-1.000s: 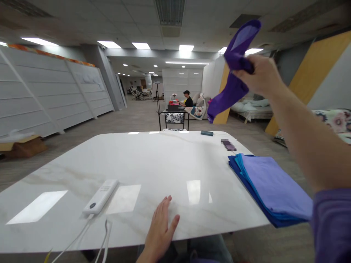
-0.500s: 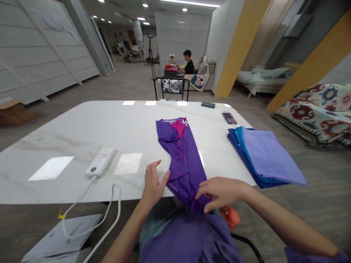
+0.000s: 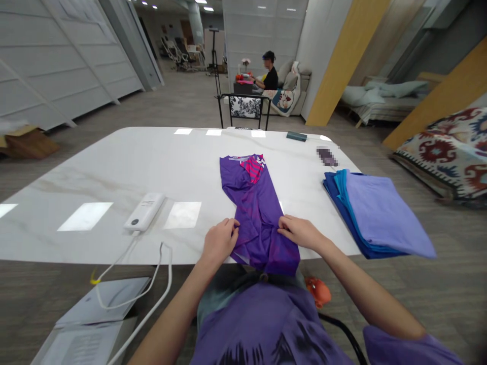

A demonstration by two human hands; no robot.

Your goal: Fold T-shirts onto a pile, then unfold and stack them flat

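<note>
A purple garment [image 3: 255,215] with a pink striped patch near its far end lies in a long narrow fold across the table. Its near end overhangs the table's front edge a little. My left hand [image 3: 220,239] is closed, fingertips pinching the garment's left edge. Opposite it, my right hand [image 3: 300,231] pinches the right edge between thumb and fingers. Creases run through the cloth between both hands.
The white marble-patterned table [image 3: 95,167] carries a white power strip [image 3: 145,212] at left and a stack of folded blue and lavender cloths [image 3: 384,210] at right. A dark case [image 3: 297,136] and a blurred-out dark object [image 3: 327,156] lie farther back. Beyond, a person [image 3: 271,76] sits.
Both hands have moved forward and gone from loosely spread fingers to pinching the garment's side edges. The garment's near end has come up from my lap to the table edge. My view has tilted down slightly.
</note>
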